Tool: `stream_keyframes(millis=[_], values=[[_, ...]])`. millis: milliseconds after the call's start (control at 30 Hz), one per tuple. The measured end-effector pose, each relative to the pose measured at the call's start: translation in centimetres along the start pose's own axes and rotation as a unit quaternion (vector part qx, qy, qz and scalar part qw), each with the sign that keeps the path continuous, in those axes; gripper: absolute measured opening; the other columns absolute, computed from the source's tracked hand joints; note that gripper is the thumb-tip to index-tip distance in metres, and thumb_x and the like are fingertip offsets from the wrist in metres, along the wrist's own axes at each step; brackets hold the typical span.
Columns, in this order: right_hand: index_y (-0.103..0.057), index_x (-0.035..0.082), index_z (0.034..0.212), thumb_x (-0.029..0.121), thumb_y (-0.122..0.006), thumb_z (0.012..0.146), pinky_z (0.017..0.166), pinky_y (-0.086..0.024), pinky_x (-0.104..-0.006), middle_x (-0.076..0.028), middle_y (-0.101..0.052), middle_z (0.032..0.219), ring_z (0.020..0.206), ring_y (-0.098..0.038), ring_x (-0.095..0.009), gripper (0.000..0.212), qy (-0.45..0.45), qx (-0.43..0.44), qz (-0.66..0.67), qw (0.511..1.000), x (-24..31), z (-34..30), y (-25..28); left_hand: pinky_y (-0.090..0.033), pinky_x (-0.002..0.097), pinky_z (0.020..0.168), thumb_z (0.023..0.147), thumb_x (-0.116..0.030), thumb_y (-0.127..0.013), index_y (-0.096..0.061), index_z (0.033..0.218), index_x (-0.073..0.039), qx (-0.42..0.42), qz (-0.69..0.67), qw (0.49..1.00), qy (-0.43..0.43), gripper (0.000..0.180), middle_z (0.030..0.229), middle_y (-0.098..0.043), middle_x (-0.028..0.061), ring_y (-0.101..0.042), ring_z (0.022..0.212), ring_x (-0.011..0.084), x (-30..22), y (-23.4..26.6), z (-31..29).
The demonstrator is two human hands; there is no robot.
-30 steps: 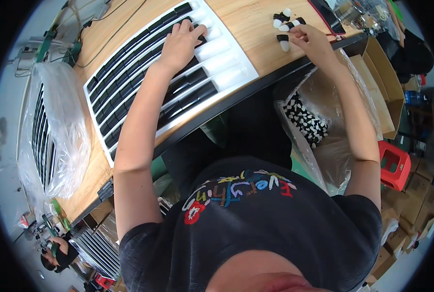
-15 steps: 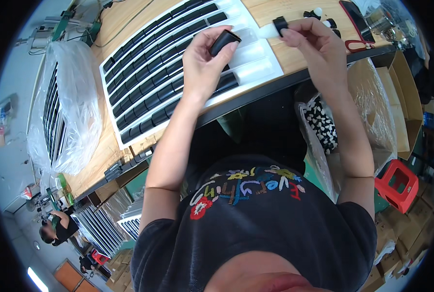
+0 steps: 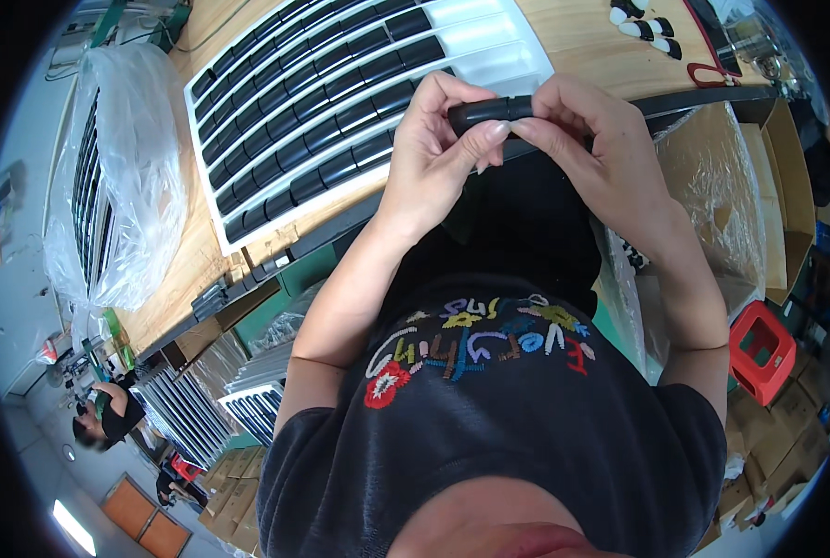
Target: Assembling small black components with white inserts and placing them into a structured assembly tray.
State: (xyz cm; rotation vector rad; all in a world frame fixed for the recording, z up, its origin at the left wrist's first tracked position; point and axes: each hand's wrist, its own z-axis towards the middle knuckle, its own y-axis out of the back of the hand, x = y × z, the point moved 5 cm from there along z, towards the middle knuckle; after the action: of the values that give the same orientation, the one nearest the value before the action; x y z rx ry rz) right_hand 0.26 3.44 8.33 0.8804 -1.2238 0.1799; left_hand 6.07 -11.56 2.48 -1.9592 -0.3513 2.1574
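A short black tube (image 3: 475, 114) is pinched between the thumb and fingers of my left hand (image 3: 424, 163), above the table's front edge. My right hand (image 3: 610, 144) grips a small plug by its black end (image 3: 521, 106), which meets the tube's right end in one line. The plug's white tip is out of sight. Both thumbs touch close to the joint. Behind my left hand lies a white ribbed tray (image 3: 494, 35), with rows of black tubes (image 3: 308, 139) in its grooves. The grooves at its right end show bare white.
Several black-and-white plugs (image 3: 652, 35) lie at the far right near red-handled scissors (image 3: 712, 76). A plastic-lined carton (image 3: 717, 200) stands below the right table edge, a red stool (image 3: 762, 352) past it. Bagged trays (image 3: 122, 177) stand left. Another person (image 3: 112, 409) is at lower left.
My hands have come together, nearer to me. The plug has moved from apart on the right to the tube's end, and its white tip has gone from view.
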Motion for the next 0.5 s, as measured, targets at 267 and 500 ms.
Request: stream_keyframes(millis=[267, 500], values=[[-0.054, 0.003, 0.077, 0.012, -0.065, 0.094, 0.05, -0.039, -0.02, 0.001, -0.054, 0.063, 0.057, -0.049, -0.003, 0.022, -0.059, 0.107, 0.111, 0.986, -0.3, -0.7, -0.4, -0.042, 0.0206, 0.062, 0.099, -0.013, -0.058, -0.043, 0.108, -0.005, 0.036, 0.071, 0.997, -0.02, 0.018, 0.087, -0.051, 0.0024, -0.048, 0.069, 0.0065, -1.3, -1.5, -1.4], [-0.055, 0.004, 0.077, 0.015, -0.065, 0.094, 0.05, -0.038, -0.0187, 0.002, -0.054, 0.064, 0.055, -0.049, -0.003, 0.022, -0.048, 0.089, 0.18, 0.978, -1.8, -0.6, -1.3, -0.039, 0.022, 0.066, 0.099, -0.01, -0.055, -0.042, 0.108, -0.006, 0.007, 0.015, 1.0, 0.023, 0.016, 0.093, -0.048, 0.004, -0.046, 0.073, 0.0088, 0.3, -1.7, -1.5]])
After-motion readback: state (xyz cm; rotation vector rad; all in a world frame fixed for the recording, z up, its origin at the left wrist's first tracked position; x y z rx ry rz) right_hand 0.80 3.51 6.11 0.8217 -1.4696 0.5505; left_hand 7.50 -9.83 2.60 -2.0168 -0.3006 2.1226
